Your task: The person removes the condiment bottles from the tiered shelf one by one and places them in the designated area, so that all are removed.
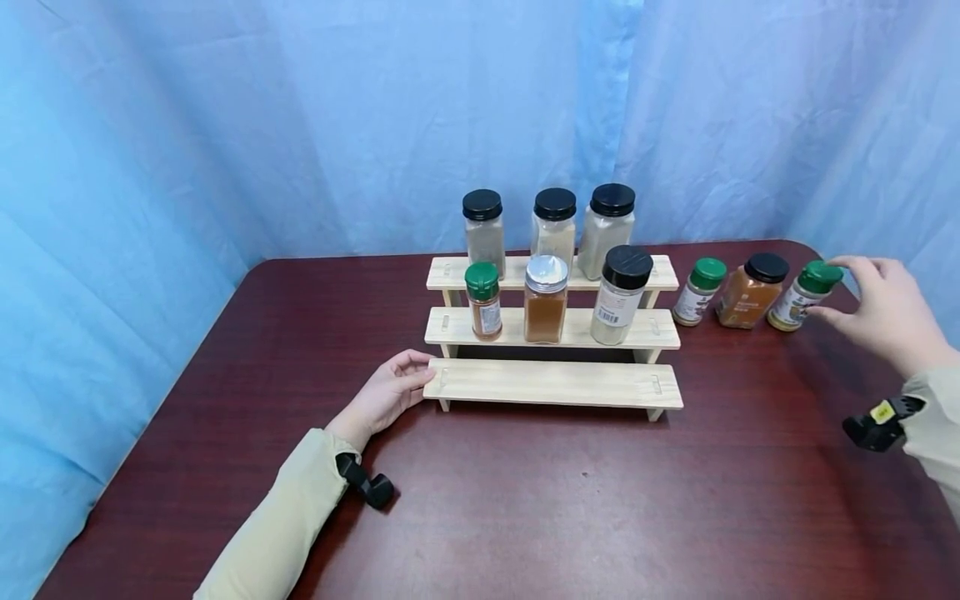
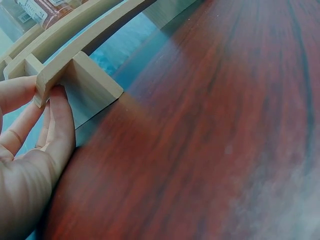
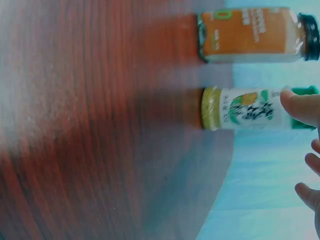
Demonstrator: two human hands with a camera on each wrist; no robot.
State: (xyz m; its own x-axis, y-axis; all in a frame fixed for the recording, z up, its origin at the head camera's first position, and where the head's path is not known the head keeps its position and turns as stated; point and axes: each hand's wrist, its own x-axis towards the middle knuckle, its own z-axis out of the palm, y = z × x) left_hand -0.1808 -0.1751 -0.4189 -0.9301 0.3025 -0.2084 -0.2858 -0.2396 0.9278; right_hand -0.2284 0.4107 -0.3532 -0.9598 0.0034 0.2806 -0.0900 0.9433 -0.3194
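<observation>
Green-capped jar point(image 1: 804, 294) at right hand point(image 1: 885, 312)

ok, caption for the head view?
Left hand steadies the rack; right hand reaches the green-lidded jar.

Both arms wear long sleeves of a pale, yellowish-beige cloth that reach to the wrists. The left sleeve point(image 1: 277, 525) lies smooth along the forearm; the right sleeve point(image 1: 933, 417) shows only its cuff end at the frame's edge. The hands are bare: no gloves, rings or watch can be seen on the left hand point(image 1: 386, 392) or the right hand point(image 1: 885, 312). A small black camera point(image 1: 365, 485) is strapped at the left wrist, just past the cuff. The right wrist carries a like black unit point(image 1: 877, 421) with a small yellow sticker on it.
</observation>
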